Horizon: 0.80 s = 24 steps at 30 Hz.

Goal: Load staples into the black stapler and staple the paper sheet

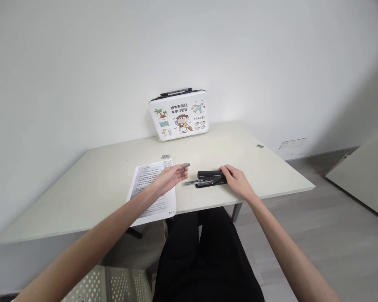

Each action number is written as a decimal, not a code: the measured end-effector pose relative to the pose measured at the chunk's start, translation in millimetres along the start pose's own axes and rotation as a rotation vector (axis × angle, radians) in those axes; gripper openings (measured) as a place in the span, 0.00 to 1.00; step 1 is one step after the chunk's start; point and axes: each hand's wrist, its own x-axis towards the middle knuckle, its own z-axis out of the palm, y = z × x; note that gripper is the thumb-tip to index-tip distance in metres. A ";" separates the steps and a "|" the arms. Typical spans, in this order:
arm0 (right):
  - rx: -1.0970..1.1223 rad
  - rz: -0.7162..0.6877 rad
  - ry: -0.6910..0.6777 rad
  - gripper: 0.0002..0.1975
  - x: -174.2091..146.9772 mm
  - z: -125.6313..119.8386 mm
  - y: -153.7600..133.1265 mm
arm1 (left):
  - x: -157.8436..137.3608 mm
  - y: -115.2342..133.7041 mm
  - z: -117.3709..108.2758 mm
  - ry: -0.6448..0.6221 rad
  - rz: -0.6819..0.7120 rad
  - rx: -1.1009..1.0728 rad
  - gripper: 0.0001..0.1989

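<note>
The left hand [171, 175] pinches a small grey metal staple strip [185, 165]; it could drop or snap if squeezed wrong; the right hand [235, 179] grips the back of the long black stapler [209, 174], which lies on the pale flat table [82, 197] near its front edge [208, 206]; a hard push could tip it off; the thin white printed paper [160, 209] pokes past that edge, so a bump could slide it away; open room lies behind the stapler.
</note>
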 end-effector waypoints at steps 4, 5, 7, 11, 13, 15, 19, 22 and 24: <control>-0.010 -0.002 0.013 0.25 0.0 0.2 0.3 | 2.8 4.0 1.1 0.011 -0.019 -0.015 0.11; -0.011 -0.001 0.015 0.25 0.0 0.2 0.3 | 2.9 4.7 1.4 0.009 -0.018 -0.010 0.14; -0.003 0.001 0.016 0.24 -0.1 0.2 0.3 | 2.2 5.1 2.0 0.007 -0.007 0.012 0.17; 0.016 0.000 0.009 0.23 -0.4 -0.1 0.3 | -2.4 2.8 2.9 0.001 0.030 0.095 0.15; 0.015 0.000 0.007 0.23 -0.2 -0.1 0.7 | -4.5 1.1 2.6 0.001 0.055 0.151 0.16; 0.009 0.003 0.006 0.23 0.3 0.1 1.5 | -5.3 -0.3 1.2 0.009 0.086 0.212 0.17; -0.005 0.001 0.002 0.24 1.7 0.6 3.0 | -4.5 -2.5 -3.8 0.024 0.137 0.324 0.19; -0.010 -0.006 0.004 0.24 1.9 0.9 3.2 | -5.3 -4.3 -6.6 0.030 0.150 0.399 0.20; -0.007 -0.006 0.006 0.24 1.8 1.1 3.1 | -7.1 -5.5 -6.8 0.024 0.153 0.440 0.20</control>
